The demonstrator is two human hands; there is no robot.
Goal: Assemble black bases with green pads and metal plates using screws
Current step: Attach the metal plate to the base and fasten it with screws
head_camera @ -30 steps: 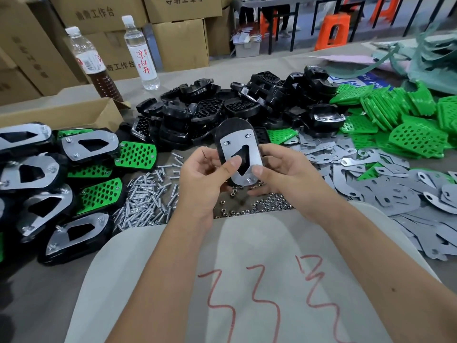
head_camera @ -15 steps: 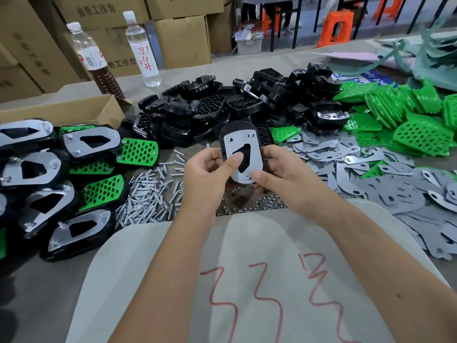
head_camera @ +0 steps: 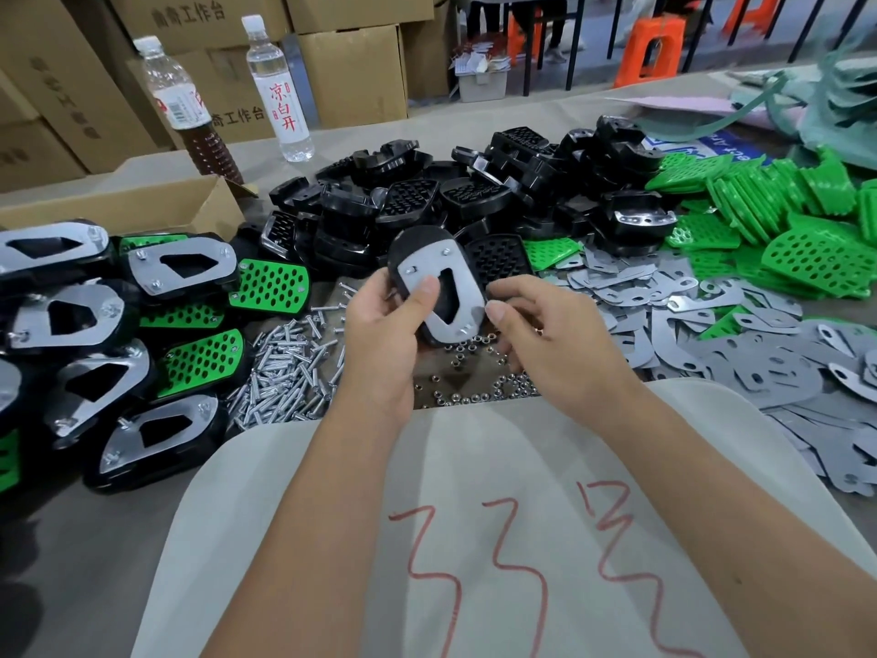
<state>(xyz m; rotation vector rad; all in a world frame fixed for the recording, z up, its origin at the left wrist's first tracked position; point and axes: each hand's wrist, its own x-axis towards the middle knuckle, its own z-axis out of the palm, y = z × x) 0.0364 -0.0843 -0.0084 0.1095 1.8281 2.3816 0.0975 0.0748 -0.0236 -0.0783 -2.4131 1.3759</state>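
Black base (head_camera: 417, 244) with a metal plate (head_camera: 448, 292) on its upturned face, held off the worktop (head_camera: 61, 553) between both hands, just above the loose nuts (head_camera: 467, 372). Left hand (head_camera: 379, 344) clamped on the base: thumb pressed flat on the plate's left arm, fingers curled behind, probably to keep plate and base from sliding apart. Right hand (head_camera: 545, 334) at the base's near right edge, fingers curled with thumb tip close to the plate's lower corner; actual contact hard to tell, nothing clearly pinched. Likely steadying, or about to fit a nut on a screw end. 3 screw points visible on the plate: 2 at the far end, 1 at the near end. Long axis running from the near end by the right thumb up and away toward the pile of black bases (head_camera: 474, 182), tipped slightly left; plate face turned toward the head. Screws (head_camera: 284, 368) heaped below-left of the left hand, finished pieces (head_camera: 156, 434) further left, spare plates (head_camera: 712, 353) and green pads (head_camera: 807, 239) beyond the right hand.
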